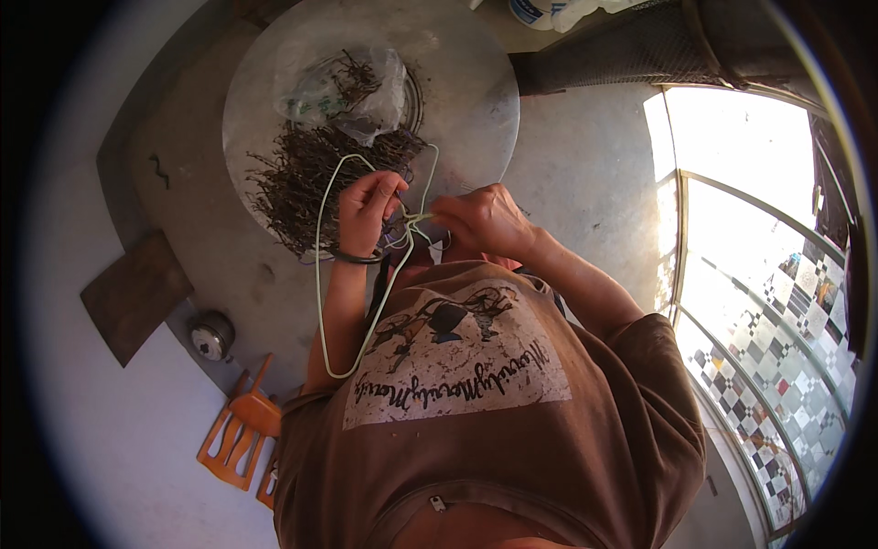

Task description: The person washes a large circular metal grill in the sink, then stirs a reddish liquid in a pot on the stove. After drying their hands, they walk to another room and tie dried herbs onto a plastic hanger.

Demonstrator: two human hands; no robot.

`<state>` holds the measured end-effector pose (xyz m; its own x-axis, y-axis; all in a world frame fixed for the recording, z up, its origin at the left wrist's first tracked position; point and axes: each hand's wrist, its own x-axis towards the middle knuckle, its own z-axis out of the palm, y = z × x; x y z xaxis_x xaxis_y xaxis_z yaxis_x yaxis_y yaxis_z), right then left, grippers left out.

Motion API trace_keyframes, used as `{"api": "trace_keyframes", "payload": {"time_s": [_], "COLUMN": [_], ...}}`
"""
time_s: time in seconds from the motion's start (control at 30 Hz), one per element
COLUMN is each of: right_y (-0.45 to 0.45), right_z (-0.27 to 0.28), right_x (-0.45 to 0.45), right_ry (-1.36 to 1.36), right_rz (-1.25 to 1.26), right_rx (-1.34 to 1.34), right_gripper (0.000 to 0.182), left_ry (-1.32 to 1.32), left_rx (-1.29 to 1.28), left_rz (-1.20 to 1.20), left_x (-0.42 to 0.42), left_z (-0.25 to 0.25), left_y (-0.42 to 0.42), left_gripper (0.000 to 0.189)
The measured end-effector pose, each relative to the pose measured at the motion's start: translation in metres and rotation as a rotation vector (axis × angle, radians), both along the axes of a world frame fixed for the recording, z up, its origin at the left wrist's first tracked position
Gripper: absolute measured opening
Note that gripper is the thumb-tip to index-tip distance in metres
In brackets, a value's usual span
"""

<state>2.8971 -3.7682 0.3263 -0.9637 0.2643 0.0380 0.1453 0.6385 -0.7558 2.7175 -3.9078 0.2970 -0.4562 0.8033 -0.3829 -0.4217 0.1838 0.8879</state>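
My left hand [370, 206] has its fingertips pinched together on a thin strand, mostly hidden by the fingers. A pale green cord [320, 274] makes a long loop around my left forearm, below a dark bangle. My right hand [483, 216] is closed on the gathered end of this cord, just right of a knot [411, 219]. Another length of the cord arches up onto a heap of dark, dry, twiggy stems [302, 185]. The heap lies beyond my left hand at the near-left side of a round table [466, 103]. Some purple strands show among the stems.
A clear plastic bag [309, 86] with more stems rests over a round dish [416, 103] on the table. A wooden board [137, 295], a metal pot [212, 336] and a wooden chair [240, 425] stand left. Glazed doors [761, 288] are right. A white bucket [535, 12] stands ahead.
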Motion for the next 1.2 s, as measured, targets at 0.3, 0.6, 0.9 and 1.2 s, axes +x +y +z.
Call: {"api": "trace_keyframes", "payload": {"time_s": [0.3,0.6,0.9,1.2], "right_y": [0.006,0.01,0.012,0.028], "right_z": [-0.002,0.002,0.0,0.003], "right_x": [0.001,-0.002,-0.004,-0.006], "right_ry": [0.008,0.013,-0.016,-0.022], "right_rz": [0.051,0.009,-0.096,-0.046], "right_rx": [0.029,0.056,-0.1,-0.069], "right_gripper": [0.012,0.011,0.011,0.012], "left_ry": [-0.034,0.014,-0.079,0.079], "left_rx": [-0.016,-0.004,0.001,0.038], "left_rz": [-0.138,-0.3,-0.312,-0.401], "left_x": [-0.01,-0.024,-0.027,-0.03], "left_z": [0.009,0.008,0.013,0.017], "left_y": [-0.002,-0.004,-0.007,0.002], "left_gripper": [0.025,0.033,0.032,0.032]}}
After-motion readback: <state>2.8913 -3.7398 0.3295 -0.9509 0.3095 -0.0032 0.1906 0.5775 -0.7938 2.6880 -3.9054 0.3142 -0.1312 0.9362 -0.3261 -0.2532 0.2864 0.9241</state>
